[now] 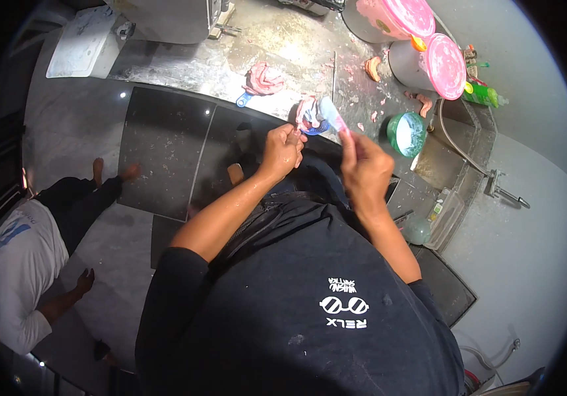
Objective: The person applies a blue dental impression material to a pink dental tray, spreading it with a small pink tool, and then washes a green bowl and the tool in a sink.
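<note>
Head view: two bare hands raised at the near edge of the worktop (283, 43).

Left hand (284, 153): forearm slanting up from lower left, fingers closed on the near end of a small blue tray (318, 129) loaded with pink paste (306, 112), held at the worktop's near edge.

Right hand (369, 168): wrist above the forearm, fingers curled and gripping a flat, pale spatula (331, 112); whether its blade touches the paste, we cannot tell.

Second tray (243, 99): blue, under a pink lump (265, 79), near edge, further left.

Green bowl (395, 129): white contents, right end of the worktop, beside the sink (438, 145).

Tubs (407, 66): two, pink-lidded, far right corner.

Markings: we record white lettering and a sunglasses motif on the wearer's black shirt (263, 297), seen inverted; a blue graphic on another person's pale shirt (42, 244).
</note>
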{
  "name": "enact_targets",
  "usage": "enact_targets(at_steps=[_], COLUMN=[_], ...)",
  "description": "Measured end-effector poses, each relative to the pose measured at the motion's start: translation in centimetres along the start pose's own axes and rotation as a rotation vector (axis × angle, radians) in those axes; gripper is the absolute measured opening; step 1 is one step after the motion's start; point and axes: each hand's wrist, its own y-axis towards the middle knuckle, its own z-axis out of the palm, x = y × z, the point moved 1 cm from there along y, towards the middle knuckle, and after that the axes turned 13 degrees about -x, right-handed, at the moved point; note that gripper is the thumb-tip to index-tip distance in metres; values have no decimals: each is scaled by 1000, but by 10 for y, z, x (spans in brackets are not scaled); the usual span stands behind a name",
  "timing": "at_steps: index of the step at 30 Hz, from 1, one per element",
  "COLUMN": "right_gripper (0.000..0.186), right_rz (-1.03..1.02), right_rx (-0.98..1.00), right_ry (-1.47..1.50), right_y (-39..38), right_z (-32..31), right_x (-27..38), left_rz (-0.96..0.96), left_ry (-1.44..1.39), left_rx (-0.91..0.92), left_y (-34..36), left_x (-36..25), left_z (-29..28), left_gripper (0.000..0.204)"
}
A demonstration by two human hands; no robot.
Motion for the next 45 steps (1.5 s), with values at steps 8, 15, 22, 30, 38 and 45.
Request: enact_targets(at_steps=[8, 15, 22, 30, 38, 45], right_gripper=[23, 34, 31, 23, 18, 17], right_rz=[441, 501, 414, 442, 364, 377], right_rx=[-74, -102, 8, 28, -127, -66], right_ry=[71, -177, -451, -440, -381, -221], right_y=[39, 45, 45, 48, 41, 31], right_z=[-56, -77, -85, -83, -72, -53], right_x=[-75, -146, -168, -172, -181, -178], left_rz=[15, 45, 46, 58, 74, 34], left_ry=[41, 45, 90, 67, 75, 86], left_rx=[-19, -24, -31, -45, -22, -7], left_y=[-3, 13, 6, 14, 14, 3], left_x=[9, 5, 3, 4, -3, -13], left_z=[-14, -17, -20, -23, -21, -16], left_gripper=[27, 28, 29, 27, 30, 27])
